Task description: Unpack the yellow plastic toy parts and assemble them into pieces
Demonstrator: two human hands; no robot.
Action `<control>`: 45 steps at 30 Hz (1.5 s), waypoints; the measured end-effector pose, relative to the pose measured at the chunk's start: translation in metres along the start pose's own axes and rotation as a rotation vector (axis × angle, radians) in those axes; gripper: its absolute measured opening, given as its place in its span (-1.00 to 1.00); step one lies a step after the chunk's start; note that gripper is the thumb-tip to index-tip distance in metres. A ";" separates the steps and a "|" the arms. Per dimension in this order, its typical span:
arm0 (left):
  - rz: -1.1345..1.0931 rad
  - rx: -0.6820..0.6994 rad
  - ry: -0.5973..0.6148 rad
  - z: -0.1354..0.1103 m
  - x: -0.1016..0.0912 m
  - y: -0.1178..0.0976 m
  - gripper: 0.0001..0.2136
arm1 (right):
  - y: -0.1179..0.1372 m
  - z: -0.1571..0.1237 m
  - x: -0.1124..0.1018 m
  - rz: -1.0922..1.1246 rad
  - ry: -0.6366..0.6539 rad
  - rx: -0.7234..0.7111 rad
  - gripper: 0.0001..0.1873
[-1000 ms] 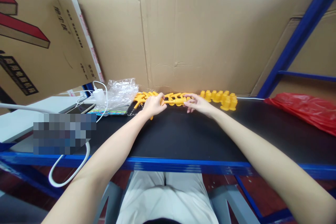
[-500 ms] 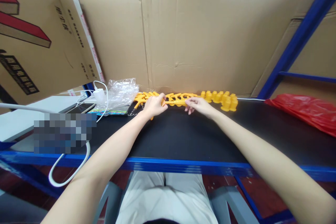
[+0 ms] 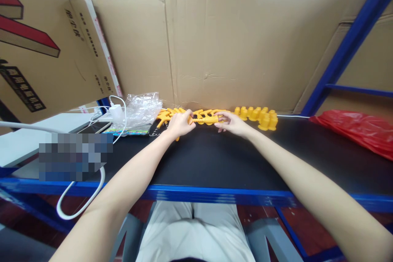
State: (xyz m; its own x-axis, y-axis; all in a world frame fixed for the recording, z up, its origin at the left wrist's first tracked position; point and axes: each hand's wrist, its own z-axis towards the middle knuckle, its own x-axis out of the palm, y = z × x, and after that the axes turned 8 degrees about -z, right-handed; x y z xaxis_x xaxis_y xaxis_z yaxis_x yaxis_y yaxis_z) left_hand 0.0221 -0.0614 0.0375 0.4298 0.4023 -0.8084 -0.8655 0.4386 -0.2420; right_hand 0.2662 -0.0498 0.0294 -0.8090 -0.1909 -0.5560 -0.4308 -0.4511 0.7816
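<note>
A yellow plastic branched piece [image 3: 206,119] lies at the far edge of the black bench top [image 3: 215,159], against the cardboard wall. My left hand [image 3: 179,123] is closed on its left end. My right hand [image 3: 233,123] pinches its right end with fingers together. More yellow branched pieces [image 3: 167,113] lie behind my left hand. A cluster of small yellow plastic caps [image 3: 259,116] stands just right of my right hand.
A crumpled clear plastic bag [image 3: 141,108], a white charger with cable [image 3: 115,111] and a phone [image 3: 93,127] sit at the left. A red plastic bag [image 3: 356,129] lies at the right. Cardboard [image 3: 227,45] walls off the back; blue shelf posts [image 3: 350,41] rise on the right.
Both hands have stayed on the yellow piece. My right hand shifted its fingers slightly along its right end; the piece has barely moved.
</note>
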 end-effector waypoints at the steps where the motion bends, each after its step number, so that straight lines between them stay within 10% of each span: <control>1: -0.002 -0.003 0.005 0.000 0.000 -0.001 -0.72 | 0.001 0.000 0.000 -0.003 -0.007 0.004 -0.51; 45: 0.001 -0.034 0.022 -0.001 -0.004 -0.006 -0.71 | 0.011 -0.004 0.001 0.014 -0.007 0.019 -0.47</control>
State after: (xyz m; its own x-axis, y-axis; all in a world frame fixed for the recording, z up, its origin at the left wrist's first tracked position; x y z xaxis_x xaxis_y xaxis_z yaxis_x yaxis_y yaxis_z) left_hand 0.0251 -0.0667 0.0419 0.4237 0.3849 -0.8199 -0.8743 0.4103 -0.2593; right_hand 0.2622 -0.0583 0.0359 -0.8180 -0.1908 -0.5426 -0.4267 -0.4313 0.7949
